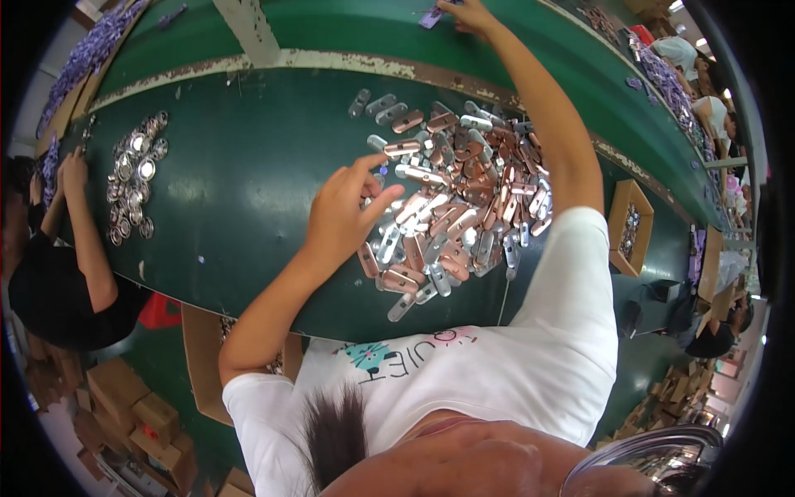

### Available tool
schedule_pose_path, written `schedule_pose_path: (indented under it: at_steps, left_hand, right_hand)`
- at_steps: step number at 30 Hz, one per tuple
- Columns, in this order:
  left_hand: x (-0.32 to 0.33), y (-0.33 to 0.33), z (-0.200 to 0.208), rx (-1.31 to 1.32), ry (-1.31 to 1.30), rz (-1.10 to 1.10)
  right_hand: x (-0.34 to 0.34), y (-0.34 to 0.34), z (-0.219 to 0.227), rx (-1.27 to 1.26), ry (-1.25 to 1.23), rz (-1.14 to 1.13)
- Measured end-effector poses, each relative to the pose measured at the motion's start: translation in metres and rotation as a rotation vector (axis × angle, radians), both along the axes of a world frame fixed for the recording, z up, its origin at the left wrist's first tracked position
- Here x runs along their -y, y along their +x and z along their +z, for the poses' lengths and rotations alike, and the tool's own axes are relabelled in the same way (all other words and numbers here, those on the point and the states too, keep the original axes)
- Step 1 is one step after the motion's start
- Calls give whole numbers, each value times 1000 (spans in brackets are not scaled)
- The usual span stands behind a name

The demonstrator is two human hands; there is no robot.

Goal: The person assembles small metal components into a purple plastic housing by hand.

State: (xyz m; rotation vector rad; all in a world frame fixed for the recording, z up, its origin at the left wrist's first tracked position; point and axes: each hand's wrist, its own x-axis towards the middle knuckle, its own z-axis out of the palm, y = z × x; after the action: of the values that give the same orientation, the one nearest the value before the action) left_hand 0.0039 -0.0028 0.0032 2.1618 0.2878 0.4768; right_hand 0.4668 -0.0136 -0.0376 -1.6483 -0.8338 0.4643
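Observation:
My left hand [352, 203] hovers at the left edge of a heap of small oval metal plates [476, 186], some copper-coloured and some silver. Its index finger reaches toward a copper plate [402, 147], and the thumb stands apart with nothing gripped. A tiny purple bit [383, 171] shows between that finger and thumb. Stretched over the far green belt, my right hand [470, 16] has its fingers closed at the end of a small purple piece [431, 16]. The picture's top edge cuts off part of this hand.
Shiny round metal parts [132, 170] lie at the left of the dark green table [248, 174], near another person's arm [91, 240]. A worn metal rail [356, 62] separates table and belt. Cardboard boxes stand at right [638, 257] and below the table edge [203, 348].

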Motion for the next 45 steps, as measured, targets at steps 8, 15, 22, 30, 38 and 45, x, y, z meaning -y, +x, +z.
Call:
schedule_pose_path:
  at_steps: [8,15,22,30,38,45]
  left_hand:
    - [0,-7,-1,11,192,-27]
    - [-5,-4,-12,19,615,45]
    - [-17,2,-9,135,480,7]
    - [-23,-4,-2,33,312,74]
    - [-26,-11,3,-53,411,-80]
    - [-32,-6,5,-155,38,-101]
  right_hand:
    - [24,-160,30,959,-387,-122]
    - [113,-299,65,1132,-333,330]
    - [109,-299,44,1066,-272,236]
    - [109,-293,42,1065,-223,194]
    - [107,-293,54,593,-170,271]
    - [107,-290,50,-54,-148,402]
